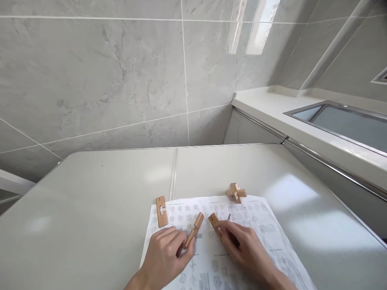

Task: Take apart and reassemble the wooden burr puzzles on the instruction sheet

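Between the thumb and fingers of my left hand (166, 253) is a notched wooden puzzle piece (198, 222), tilted up to the right. My right hand (242, 243) pinches a second wooden puzzle piece (213, 219) marked "2"; the hand covers its lower part. Beyond my left hand lies a flat wooden piece (161, 217) marked "1", with a cutout in its side, at the sheet's upper left corner. An assembled cross-shaped wooden puzzle (236, 193) stands at the sheet's far edge. Under both hands spreads a printed instruction sheet (208, 262) with small diagrams.
The pale table (105, 193) has a seam (174, 173) running across it away from me. A grey tiled wall (121, 80) rises behind. To the right is a white counter (260, 100) with a metal-framed sink (347, 117).
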Demonstrator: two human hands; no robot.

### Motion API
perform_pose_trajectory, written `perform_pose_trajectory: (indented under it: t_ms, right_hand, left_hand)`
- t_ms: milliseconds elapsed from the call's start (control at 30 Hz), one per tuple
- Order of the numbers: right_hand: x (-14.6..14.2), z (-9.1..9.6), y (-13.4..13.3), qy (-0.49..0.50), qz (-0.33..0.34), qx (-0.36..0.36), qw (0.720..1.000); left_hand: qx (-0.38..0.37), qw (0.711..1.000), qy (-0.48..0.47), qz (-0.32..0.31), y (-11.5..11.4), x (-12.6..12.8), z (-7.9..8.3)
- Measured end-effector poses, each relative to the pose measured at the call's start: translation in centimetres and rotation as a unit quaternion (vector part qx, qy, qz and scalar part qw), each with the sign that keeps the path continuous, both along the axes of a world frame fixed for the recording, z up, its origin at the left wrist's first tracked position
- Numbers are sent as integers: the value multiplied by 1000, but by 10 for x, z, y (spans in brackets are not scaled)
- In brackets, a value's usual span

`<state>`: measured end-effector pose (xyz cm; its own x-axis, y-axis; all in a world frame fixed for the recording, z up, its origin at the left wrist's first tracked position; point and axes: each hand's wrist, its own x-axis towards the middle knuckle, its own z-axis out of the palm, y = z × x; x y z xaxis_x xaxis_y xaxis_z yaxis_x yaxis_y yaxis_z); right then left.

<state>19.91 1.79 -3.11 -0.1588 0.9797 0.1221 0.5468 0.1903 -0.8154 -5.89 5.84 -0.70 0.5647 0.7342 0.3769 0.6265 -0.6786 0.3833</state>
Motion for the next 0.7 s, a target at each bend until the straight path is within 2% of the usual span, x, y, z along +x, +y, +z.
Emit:
perform_pose_trajectory:
  t_ms: [100,167,700]
  right_hand:
    - [-2,0,0,-30,15,26,999]
    - [-2,0,1,-46,23,39,998]
    - [0,-2,1,-105,44,58,992]
  left_hand:
    - [19,997,43,-55,0,1,2]
    - [32,996,61,-63,0,1,2]
    - [62,996,53,19,2,-2,-3]
